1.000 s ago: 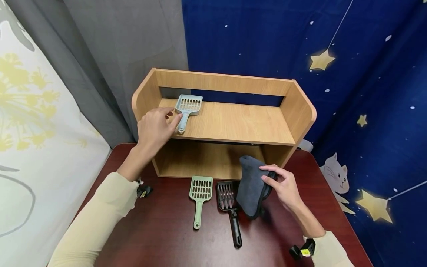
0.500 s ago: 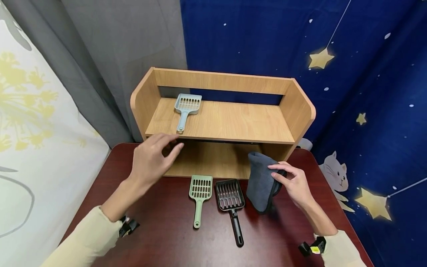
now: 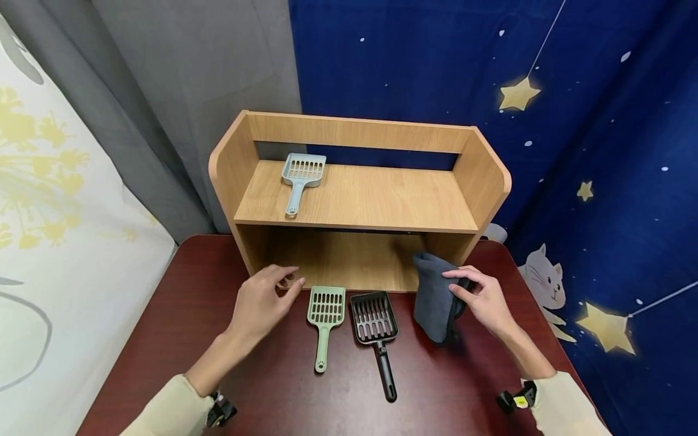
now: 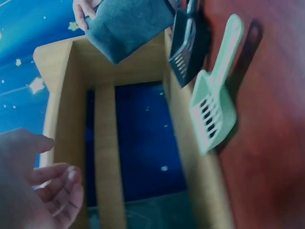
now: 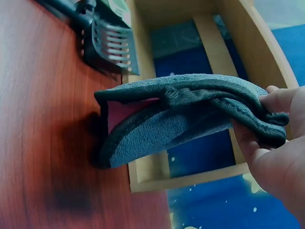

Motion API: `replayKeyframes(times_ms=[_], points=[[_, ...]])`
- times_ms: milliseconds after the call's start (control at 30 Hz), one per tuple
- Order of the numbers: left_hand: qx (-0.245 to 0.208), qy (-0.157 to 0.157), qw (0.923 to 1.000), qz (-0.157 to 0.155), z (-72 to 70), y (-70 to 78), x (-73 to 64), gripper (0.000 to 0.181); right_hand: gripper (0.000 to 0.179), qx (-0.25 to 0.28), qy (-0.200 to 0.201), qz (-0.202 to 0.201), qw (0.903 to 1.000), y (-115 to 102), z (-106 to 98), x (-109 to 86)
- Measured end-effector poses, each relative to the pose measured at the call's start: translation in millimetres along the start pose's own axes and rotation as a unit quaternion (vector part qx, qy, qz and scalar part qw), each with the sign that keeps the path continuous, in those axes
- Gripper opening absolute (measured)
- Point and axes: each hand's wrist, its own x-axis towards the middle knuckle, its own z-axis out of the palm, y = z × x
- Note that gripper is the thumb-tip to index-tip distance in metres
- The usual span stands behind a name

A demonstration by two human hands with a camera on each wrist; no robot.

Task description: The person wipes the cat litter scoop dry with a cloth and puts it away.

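Observation:
My right hand (image 3: 485, 306) pinches a folded dark grey cloth (image 3: 433, 297) by its edge, over the table at the shelf's front right. The right wrist view shows the cloth's black trim (image 5: 181, 90) and layers. My left hand (image 3: 256, 306) holds nothing, its fingers loosely bent, left of a green litter scoop (image 3: 322, 348). That scoop lies on the table, handle toward me. Beside it, between the scoop and the cloth, rests a black litter scoop (image 3: 386, 372). A light blue litter scoop (image 3: 295, 197) lies on the upper shelf at the left, its handle end at the front edge.
A two-level wooden shelf (image 3: 382, 197) stands at the back of the dark red table (image 3: 262, 387). Its raised side panels and back rail border the upper level. Behind hang grey and blue star-patterned curtains (image 3: 392, 60), with a white patterned cloth (image 3: 65, 303) at the left.
My left hand has come away from the light blue scoop and down toward the table beside the green one. My right hand has carried the cloth rightward, uncovering the black scoop.

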Motion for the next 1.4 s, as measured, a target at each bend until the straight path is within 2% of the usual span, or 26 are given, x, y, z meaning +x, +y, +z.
replayKeyframes(times_ms=[100,267,400,567,800,1000,1100,1167,1400], points=[[0.008,-0.030,0.9981,-0.053,13.5,-5.8,-15.9,0.032,0.025,-0.002,0.003,0.003,1.0000,8.6,-0.6,-1.7],[0.012,-0.074,0.9891,-0.126,37.1,-13.9,-43.8,0.045,0.024,0.003,-0.002,0.009,0.9999,21.3,0.5,-4.4],[0.011,-0.100,0.9825,-0.156,54.6,-16.5,-55.3,0.052,0.024,-0.009,-0.001,0.010,0.9999,25.6,0.6,-3.8],[0.022,-0.132,0.9741,-0.182,69.9,-16.5,-68.6,0.063,0.025,-0.024,0.001,0.011,0.9997,34.7,5.4,-4.2],[0.022,-0.182,0.9563,-0.228,86.9,-7.1,-78.7,0.093,0.025,-0.020,-0.004,0.028,0.9994,40.7,9.5,-6.8],[0.020,-0.209,0.9464,-0.245,104.7,5.9,-78.0,0.114,0.024,0.004,-0.010,0.031,0.9995,43.6,10.2,-8.1],[0.032,-0.211,0.9469,-0.241,111.6,10.5,-77.1,0.119,0.023,0.006,-0.010,0.029,0.9995,44.7,10.6,-8.6],[0.044,-0.206,0.9500,-0.230,114.6,12.3,-77.1,0.120,0.023,0.008,-0.009,0.031,0.9995,44.9,10.6,-9.1],[0.058,-0.183,0.9592,-0.207,115.3,11.2,-79.2,0.108,0.024,0.002,-0.005,0.034,0.9994,44.9,9.3,-11.3]])
